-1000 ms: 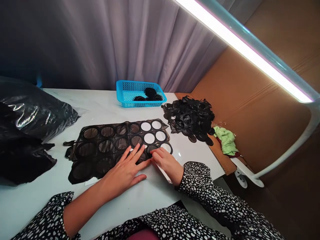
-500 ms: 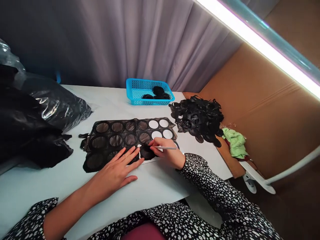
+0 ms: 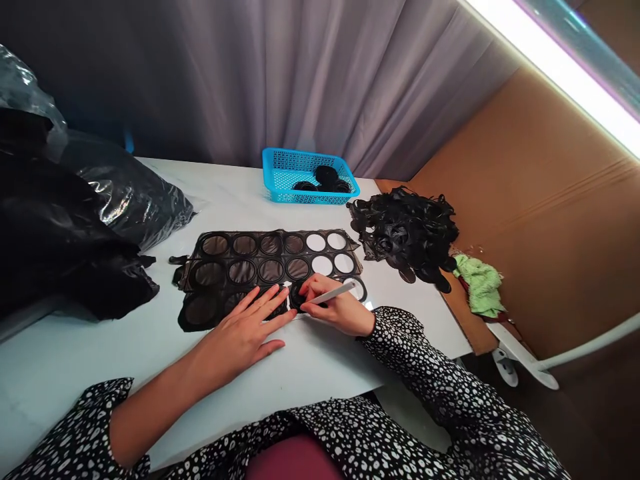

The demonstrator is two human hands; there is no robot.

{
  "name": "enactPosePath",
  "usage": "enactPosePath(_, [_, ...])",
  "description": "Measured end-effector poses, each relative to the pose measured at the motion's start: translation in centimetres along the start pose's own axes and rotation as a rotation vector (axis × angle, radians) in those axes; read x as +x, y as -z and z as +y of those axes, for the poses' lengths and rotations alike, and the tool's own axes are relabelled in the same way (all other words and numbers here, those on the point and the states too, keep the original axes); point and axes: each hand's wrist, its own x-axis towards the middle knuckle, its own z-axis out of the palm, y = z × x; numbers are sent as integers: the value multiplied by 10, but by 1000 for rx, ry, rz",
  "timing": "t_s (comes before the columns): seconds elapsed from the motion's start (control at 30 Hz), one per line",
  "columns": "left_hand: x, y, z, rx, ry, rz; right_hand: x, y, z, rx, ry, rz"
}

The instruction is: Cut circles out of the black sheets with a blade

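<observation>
A flat black rubbery sheet [image 3: 203, 309] with rows of round rings lies on the white table. Most circles have dark film inside; several at the right end show white. My left hand [image 3: 250, 327] rests flat on the sheet's near edge, fingers spread. In my right hand [image 3: 335, 307] is a slim white pen-like tool [image 3: 333, 292], gripped between thumb and fingers. Its working tip is hidden by my fingers, over a ring in the near row, just right of my left fingertips.
Behind the sheet stands a blue basket [image 3: 280, 193] holding black rings. A heap of black scraps [image 3: 410, 230] lies to the right, with a green cloth [image 3: 480, 283] beyond it. Black plastic bags [image 3: 65, 227] fill the left side. A white lamp clamp [image 3: 525, 363] grips the right edge.
The view has shifted, so the table things sit slightly further right and higher. My right hand has turned, and the tool now slants up to the right. My left hand stays on the sheet.
</observation>
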Motion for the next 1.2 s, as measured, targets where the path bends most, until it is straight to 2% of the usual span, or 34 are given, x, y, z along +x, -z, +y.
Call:
enactPosePath(0.1, [0,-2,0,-9,8,14,-4,-9,-1,-97,48,10])
enactPosePath(0.2, [0,-7,-2,-35,33,49,-9,-22,0,-304,157,-3])
enactPosePath(0.27, [-1,-10,-3,-52,39,66,-10,-20,5,-393,193,31])
enactPosePath(0.33, [-3,-11,-4,-62,41,64,-7,-2,14,-387,119,183])
enactPosePath(0.43, [-6,-6,-2,-64,43,58,4,46,27,-320,-67,494])
enactPosePath(0.5, [-4,1,-1,-55,47,47,13,73,30,-297,-105,575])
enactPosePath(0.53, [-2,5,-1,-50,55,46,18,79,30,-295,-97,568])
enactPosePath(0.6, [7,12,-3,-41,86,56,30,77,27,-307,-50,481])
enactPosePath(0.7, [22,14,-12,-33,125,104,47,48,24,-309,19,289])
enactPosePath(0.8, [30,6,-23,-26,133,106,57,20,25,-161,32,123])
enactPosePath(0.87, [29,1,-28,-37,136,83,59,13,27,-45,36,54])
enactPosePath(1.03, [24,0,-30,-58,120,55,56,16,26,-5,57,-27])
enactPosePath(1.2, [25,0,-30,-59,116,69,57,18,26,9,40,-44])
